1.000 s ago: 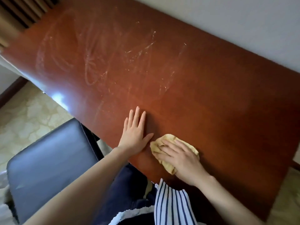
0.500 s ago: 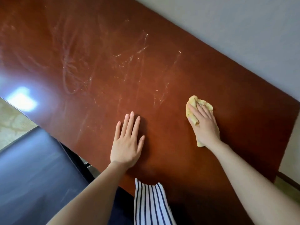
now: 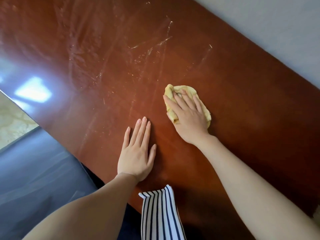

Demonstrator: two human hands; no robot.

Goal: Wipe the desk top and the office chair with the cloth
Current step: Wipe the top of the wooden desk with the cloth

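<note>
The reddish-brown desk top (image 3: pixel 251 104) fills most of the view, with pale smears and scratches across its far left half. A crumpled yellow cloth (image 3: pixel 186 90) lies on the middle of the desk. My right hand (image 3: pixel 187 115) presses flat on the cloth, fingers spread over it. My left hand (image 3: pixel 136 153) rests flat on the bare wood just left of it, near the front edge, holding nothing. The dark blue-grey office chair (image 3: pixel 34 170) sits at the lower left, pushed against the desk's front edge.
A grey wall (image 3: pixel 277 32) runs along the desk's far edge. Pale patterned floor (image 3: pixel 12 122) shows at the left. A striped blue-and-white piece of clothing (image 3: pixel 159 213) hangs at the desk's front edge. Window glare (image 3: pixel 32 91) reflects on the left of the desk.
My right hand has slid the cloth from the front edge out towards the middle of the desk. My left hand has stayed flat on the wood.
</note>
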